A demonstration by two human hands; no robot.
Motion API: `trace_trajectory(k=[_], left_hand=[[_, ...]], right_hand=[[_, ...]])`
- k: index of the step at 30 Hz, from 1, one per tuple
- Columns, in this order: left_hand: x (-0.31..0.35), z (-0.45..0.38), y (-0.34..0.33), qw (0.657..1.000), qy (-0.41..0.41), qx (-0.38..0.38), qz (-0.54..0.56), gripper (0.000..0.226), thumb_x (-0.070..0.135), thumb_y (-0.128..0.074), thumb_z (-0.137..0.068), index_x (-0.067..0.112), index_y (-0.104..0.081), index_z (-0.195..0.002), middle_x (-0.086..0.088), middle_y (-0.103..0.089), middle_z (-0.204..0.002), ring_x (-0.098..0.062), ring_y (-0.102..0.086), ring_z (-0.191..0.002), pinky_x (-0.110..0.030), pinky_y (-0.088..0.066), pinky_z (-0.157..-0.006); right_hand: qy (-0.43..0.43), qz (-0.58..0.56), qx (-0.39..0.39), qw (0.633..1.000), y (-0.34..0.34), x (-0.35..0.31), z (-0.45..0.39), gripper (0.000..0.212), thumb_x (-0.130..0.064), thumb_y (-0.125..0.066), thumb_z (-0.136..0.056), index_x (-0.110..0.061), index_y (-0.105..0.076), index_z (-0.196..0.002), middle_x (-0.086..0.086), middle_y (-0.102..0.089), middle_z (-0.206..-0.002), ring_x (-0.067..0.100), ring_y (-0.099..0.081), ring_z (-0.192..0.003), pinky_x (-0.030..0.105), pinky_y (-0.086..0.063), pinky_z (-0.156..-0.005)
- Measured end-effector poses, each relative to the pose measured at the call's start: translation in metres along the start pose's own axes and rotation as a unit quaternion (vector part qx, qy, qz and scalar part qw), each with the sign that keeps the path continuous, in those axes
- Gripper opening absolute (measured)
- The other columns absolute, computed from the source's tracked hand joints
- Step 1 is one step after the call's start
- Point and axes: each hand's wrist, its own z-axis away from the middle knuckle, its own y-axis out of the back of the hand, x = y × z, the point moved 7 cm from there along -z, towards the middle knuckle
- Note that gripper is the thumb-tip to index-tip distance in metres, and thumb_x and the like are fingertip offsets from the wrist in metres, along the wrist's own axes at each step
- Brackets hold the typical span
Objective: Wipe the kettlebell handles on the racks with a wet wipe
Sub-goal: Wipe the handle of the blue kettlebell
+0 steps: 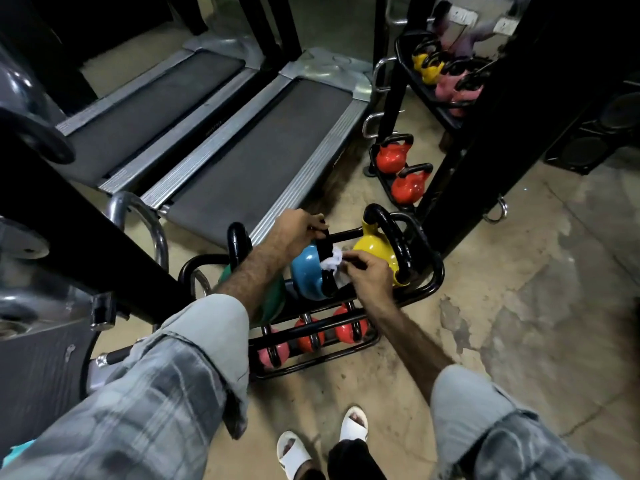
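The right hand (367, 271) is pinching a crumpled white wet wipe (331, 261) between thumb and fingertips, pressed right up against the black handle (327, 268) of the blue kettlebell (306, 275). The left hand (296, 230) is curled round the top of that same handle at about 11 o'clock from the right one, looks like it's steadying the bell. The handle's long axis runs roughly 12 to 6 in the view, so the wipe probably wants to slide along that line, and the right hand is the one already on it. The blue bell sits in the middle of the top tier of the black rack (434, 282), with the yellow kettlebell (375, 249) just beside it at 3 o'clock and a green kettlebell (270, 299) at 9, mostly hidden under the left forearm. Not much room sideways: the yellow bell's thick handle (398, 244) crowds the right hand's knuckles. Below, a lower tier holds small red kettlebells (343, 329) and a pink one (273, 351). Treadmills (277, 150) sit at 12 o'clock, open concrete floor (519, 306) at 3.
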Motion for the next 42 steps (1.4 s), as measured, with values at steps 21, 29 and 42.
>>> trace_trajectory(k=[21,29,42], left_hand=[[0.008,0.024,0.0,0.986,0.014,0.122,0.109,0.018,0.006,-0.07,-0.076,0.017,-0.075,-0.09,0.002,-0.074,-0.095,-0.012,-0.067,-0.085,-0.01,-0.046,-0.076],[0.007,0.086,-0.049,0.959,0.077,0.22,0.162,0.031,-0.007,-0.066,-0.079,-0.001,-0.066,-0.11,0.001,-0.058,-0.112,-0.009,-0.061,-0.099,-0.021,-0.052,-0.088],[0.017,0.101,-0.048,0.938,0.106,0.273,0.182,0.033,0.011,-0.077,-0.077,0.014,-0.072,-0.11,0.001,-0.065,-0.101,-0.007,-0.064,-0.093,-0.027,-0.054,-0.088]], right_hand=[[-0.226,-0.304,-0.046,0.924,-0.052,-0.007,-0.057,0.016,0.001,-0.057,-0.094,-0.011,-0.064,-0.085,0.001,-0.07,-0.063,0.011,-0.066,-0.051,0.02,-0.052,-0.047],[-0.139,-0.175,-0.101,0.969,-0.024,-0.008,-0.041,0.011,-0.006,-0.068,-0.089,-0.017,-0.071,-0.09,0.004,-0.071,-0.092,0.015,-0.064,-0.088,0.031,-0.052,-0.086],[-0.257,-0.27,-0.131,0.919,-0.049,0.02,-0.057,0.014,-0.002,-0.053,-0.095,-0.011,-0.063,-0.095,0.007,-0.065,-0.082,0.017,-0.059,-0.069,0.02,-0.053,-0.055]])
